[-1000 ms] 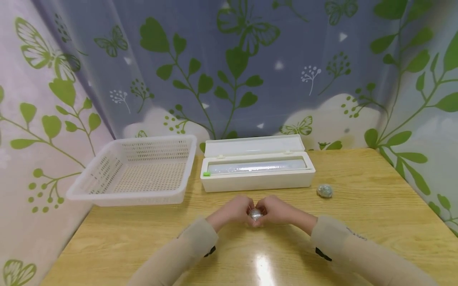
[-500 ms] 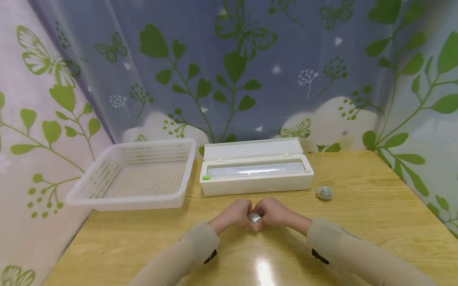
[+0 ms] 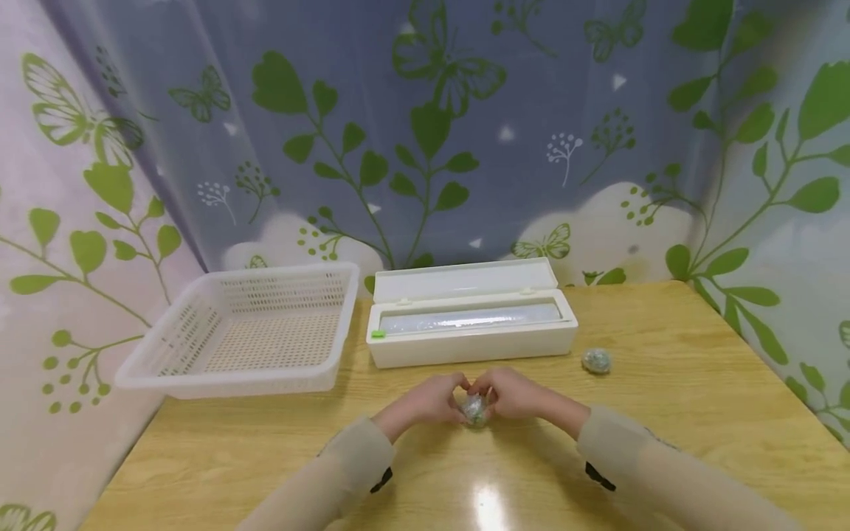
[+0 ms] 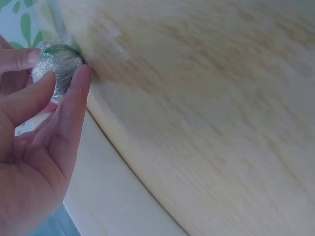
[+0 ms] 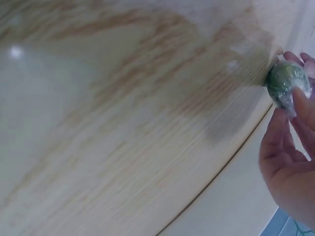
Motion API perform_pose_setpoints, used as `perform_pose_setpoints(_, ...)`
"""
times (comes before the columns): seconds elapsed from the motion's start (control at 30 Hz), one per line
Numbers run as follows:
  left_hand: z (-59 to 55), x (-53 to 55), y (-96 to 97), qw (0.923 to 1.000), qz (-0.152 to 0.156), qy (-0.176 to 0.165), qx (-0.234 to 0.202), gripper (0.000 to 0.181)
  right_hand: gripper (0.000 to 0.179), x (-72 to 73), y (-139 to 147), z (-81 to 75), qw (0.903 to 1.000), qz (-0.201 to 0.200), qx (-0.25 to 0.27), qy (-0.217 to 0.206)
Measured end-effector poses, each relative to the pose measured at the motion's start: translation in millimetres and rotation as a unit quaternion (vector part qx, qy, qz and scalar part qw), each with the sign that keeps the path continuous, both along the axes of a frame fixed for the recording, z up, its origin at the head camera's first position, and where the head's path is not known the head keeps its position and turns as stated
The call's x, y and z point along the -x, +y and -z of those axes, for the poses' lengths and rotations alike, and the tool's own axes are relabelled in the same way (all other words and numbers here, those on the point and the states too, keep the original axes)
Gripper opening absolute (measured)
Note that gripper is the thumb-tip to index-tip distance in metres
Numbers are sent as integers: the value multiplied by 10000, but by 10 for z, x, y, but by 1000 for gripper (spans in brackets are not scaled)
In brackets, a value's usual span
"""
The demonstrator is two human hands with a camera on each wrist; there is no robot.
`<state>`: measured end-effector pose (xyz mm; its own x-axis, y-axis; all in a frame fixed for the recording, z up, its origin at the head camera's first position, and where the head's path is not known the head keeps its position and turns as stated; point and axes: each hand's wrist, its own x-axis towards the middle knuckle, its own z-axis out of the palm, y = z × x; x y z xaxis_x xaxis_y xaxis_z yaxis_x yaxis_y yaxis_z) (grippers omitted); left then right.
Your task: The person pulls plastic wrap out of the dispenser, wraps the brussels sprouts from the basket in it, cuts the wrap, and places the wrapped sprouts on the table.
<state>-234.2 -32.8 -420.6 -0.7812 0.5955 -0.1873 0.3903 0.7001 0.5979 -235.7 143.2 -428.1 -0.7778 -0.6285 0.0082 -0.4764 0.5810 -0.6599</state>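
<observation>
A small round green thing wrapped in cling film (image 3: 474,410) is between my two hands over the front middle of the table. In the left wrist view, the thumb and fingertips of my left hand (image 3: 434,399) pinch it, its film crinkled and shiny. My right hand (image 3: 513,394) holds its other side with thumb and fingers, and the right wrist view shows green through the film of the wrapped ball (image 5: 288,84). A second wrapped ball (image 3: 596,361) lies on the table to the right, apart from both hands.
Behind the hands stands a white cling film dispenser (image 3: 474,350), lid (image 3: 465,281) raised, a film roll (image 3: 471,318) inside and a green tab (image 3: 378,335) at its left end. A white plastic basket (image 3: 232,386) sits at the left of the wooden table (image 3: 664,413). A patterned curtain (image 3: 372,96) hangs behind.
The wrapped ball has turned between the fingers and shows more of itself below the hands. Both hands stay on it near the same spot. The head view has shifted slightly.
</observation>
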Motion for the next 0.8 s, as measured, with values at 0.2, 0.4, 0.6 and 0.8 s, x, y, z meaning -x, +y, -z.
perform_pose_setpoints(0.2, 24, -9, 6, 9984, -70, 515, 233, 22, 22, -3, 57, -32, 9990, -188, 374, -123)
perform_pose_setpoints(0.4, 20, -24, 35, 9972, -83, 675, 307, 28, 24, -45, 31, -10, 9976, -315, -104, 600)
perform_pose_setpoints(0.6, 8, -11, 80, 9935, 172, 1063, 356, 26, 18, -88, -22, -4, 9888, -117, -589, 1363)
perform_pose_setpoints(0.8, 16, -3, 93, 9904, 391, 1245, 461, 22, 20, -90, -24, -13, 9879, -210, -774, 1328)
